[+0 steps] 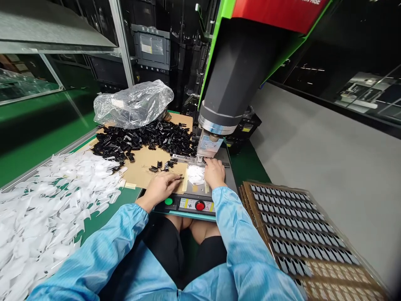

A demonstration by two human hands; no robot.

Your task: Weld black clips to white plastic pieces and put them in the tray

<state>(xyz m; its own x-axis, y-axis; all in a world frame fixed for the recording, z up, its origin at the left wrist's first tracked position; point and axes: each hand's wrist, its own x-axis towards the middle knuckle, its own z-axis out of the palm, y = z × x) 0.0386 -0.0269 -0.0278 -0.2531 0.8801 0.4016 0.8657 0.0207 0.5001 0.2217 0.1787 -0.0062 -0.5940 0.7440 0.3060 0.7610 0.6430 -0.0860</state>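
My left hand [162,186] rests on the brown cardboard sheet [147,161], fingers pinched on a small black clip near the machine's base. My right hand [214,172] reaches under the grey press head [235,75], its fingertips at the fixture below the horn; whether it holds a part is hidden. Between the two hands lies a small heap of white plastic pieces [196,174]. A large pile of black clips [147,142] covers the far part of the cardboard. Both arms wear light blue sleeves.
Many white plastic pieces [46,205] spread over the green bench at left. A crumpled clear bag [133,104] lies behind the black pile. Green [168,201] and red [199,205] buttons sit on the machine's front panel. Stacked trays of finished parts [300,234] stand at right.
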